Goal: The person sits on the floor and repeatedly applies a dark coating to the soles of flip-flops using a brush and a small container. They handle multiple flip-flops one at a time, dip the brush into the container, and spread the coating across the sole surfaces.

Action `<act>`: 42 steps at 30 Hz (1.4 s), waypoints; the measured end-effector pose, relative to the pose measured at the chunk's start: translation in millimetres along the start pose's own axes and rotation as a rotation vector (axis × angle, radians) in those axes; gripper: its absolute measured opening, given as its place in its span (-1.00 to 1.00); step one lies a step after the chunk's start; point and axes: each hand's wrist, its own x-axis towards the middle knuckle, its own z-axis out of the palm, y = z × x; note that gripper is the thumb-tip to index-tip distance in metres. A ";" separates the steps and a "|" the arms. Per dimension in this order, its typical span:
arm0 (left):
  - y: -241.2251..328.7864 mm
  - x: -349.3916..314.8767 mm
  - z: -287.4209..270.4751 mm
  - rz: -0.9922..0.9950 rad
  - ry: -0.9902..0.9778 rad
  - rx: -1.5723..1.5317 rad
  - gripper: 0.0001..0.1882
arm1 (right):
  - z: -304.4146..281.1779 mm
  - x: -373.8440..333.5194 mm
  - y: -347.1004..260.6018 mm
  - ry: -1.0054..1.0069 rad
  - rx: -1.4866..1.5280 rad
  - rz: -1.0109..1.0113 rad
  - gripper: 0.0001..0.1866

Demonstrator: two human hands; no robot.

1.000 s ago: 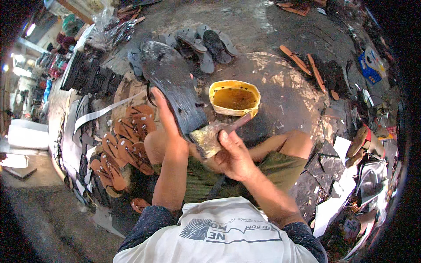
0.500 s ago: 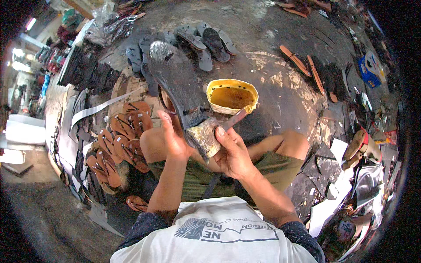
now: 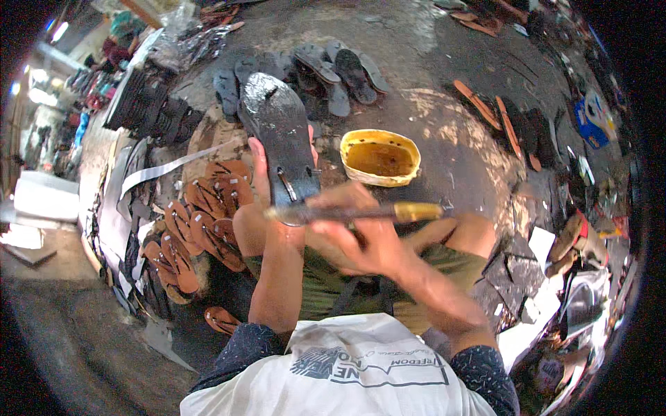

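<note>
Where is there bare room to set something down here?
One bare-looking patch of floor lies between the yellow tub and the orange pieces; another stretches beyond the grey soles, toward the top. It is crowded at left with brown sandals, at right with dark scraps, and over the lap, where the left hand holds a black sole and the right hand a tool.
</note>
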 end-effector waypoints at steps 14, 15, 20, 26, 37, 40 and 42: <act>4.7 -2.9 12.8 0.087 -0.139 -0.222 -0.17 | -11.3 -7.7 -1.0 0.049 0.063 0.261 -0.68; 3.5 -4.6 14.4 0.110 -0.127 -0.172 -0.18 | -9.0 -11.7 -1.0 0.067 0.042 0.233 -0.68; -17.4 -32.0 20.0 -0.028 -0.020 -0.022 -0.22 | -17.0 8.2 14.9 0.156 -0.140 0.023 -0.69; -33.8 -54.5 23.9 -0.096 -0.026 -0.060 -0.34 | -22.3 55.7 48.3 0.128 -0.207 -0.044 -0.74; -59.0 -84.4 -29.9 -0.161 0.051 0.531 -0.27 | -34.7 90.0 45.5 0.300 -0.375 0.076 -0.68; -53.5 -88.1 -34.4 -0.186 0.060 0.398 -0.21 | -62.4 100.4 57.9 0.363 -0.360 0.238 -0.66; -51.1 -83.5 -41.2 -0.195 0.051 0.413 -0.11 | -55.7 89.9 57.6 0.368 -0.295 0.061 -0.65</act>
